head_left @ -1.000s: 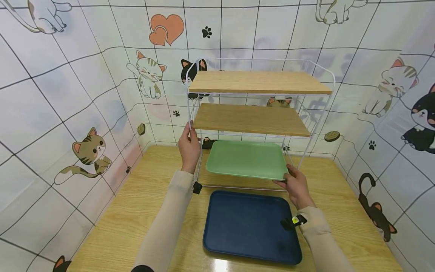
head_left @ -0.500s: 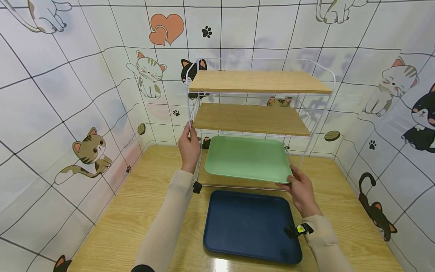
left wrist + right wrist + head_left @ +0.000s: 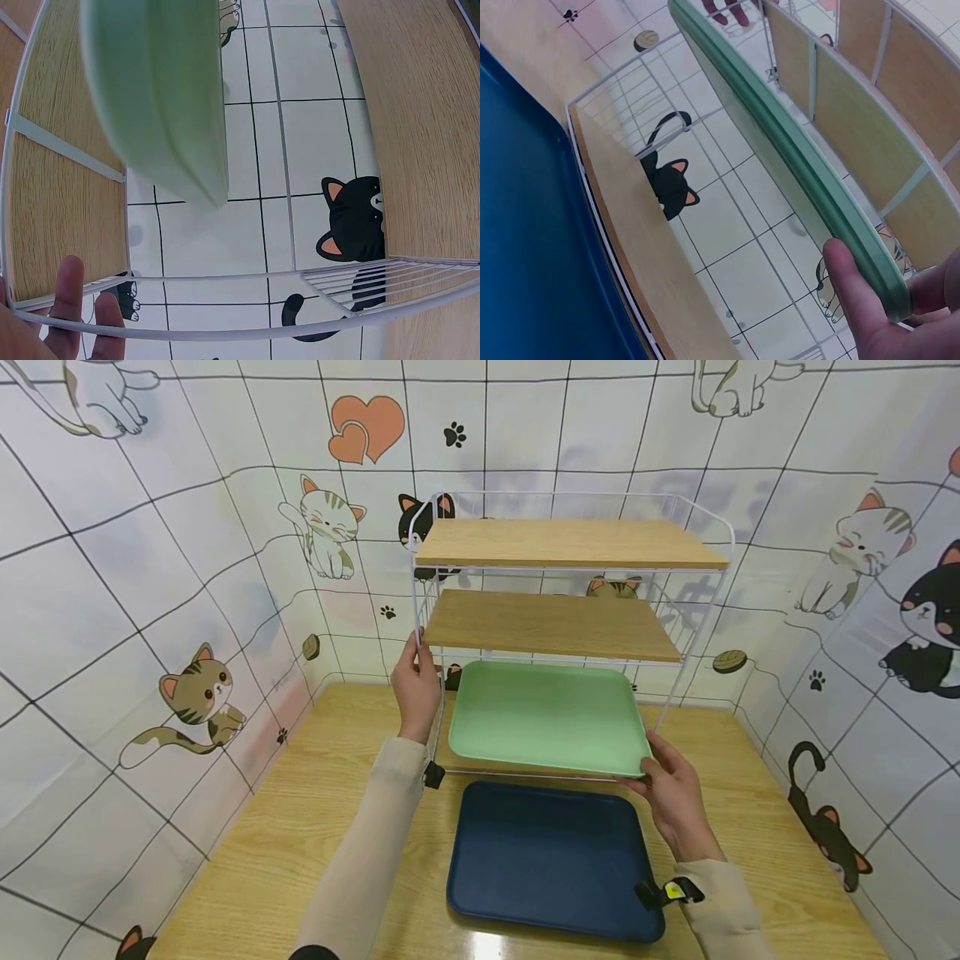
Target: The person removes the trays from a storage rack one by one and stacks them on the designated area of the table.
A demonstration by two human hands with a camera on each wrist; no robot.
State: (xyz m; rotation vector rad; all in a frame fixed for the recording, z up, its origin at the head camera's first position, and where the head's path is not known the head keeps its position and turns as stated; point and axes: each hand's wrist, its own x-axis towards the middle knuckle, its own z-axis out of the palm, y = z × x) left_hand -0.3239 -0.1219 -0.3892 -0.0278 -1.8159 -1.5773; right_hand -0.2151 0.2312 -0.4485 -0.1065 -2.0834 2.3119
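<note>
My right hand (image 3: 675,793) pinches the front right corner of a light green tray (image 3: 547,718). In the right wrist view the thumb (image 3: 847,281) lies on one face of that tray's rim, with fingers on the other side. The tray hangs above the lowest board of a white wire rack with wooden shelves (image 3: 555,622), under the middle shelf. My left hand (image 3: 417,689) holds the rack's left front post at middle-shelf height. Its fingers (image 3: 67,296) show around the white wire in the left wrist view. Nothing visible lies on the green tray.
A dark blue tray (image 3: 555,860) lies on the wooden table (image 3: 300,852) in front of the rack. Above sits the rack's top shelf (image 3: 570,542), edged by a wire rail. Walls with a cat-patterned covering (image 3: 187,510) stand behind and on both sides.
The green tray has come forward out of the rack toward me, its front edge lower. My right hand has moved with it, nearer and slightly right. My left hand stays on the post.
</note>
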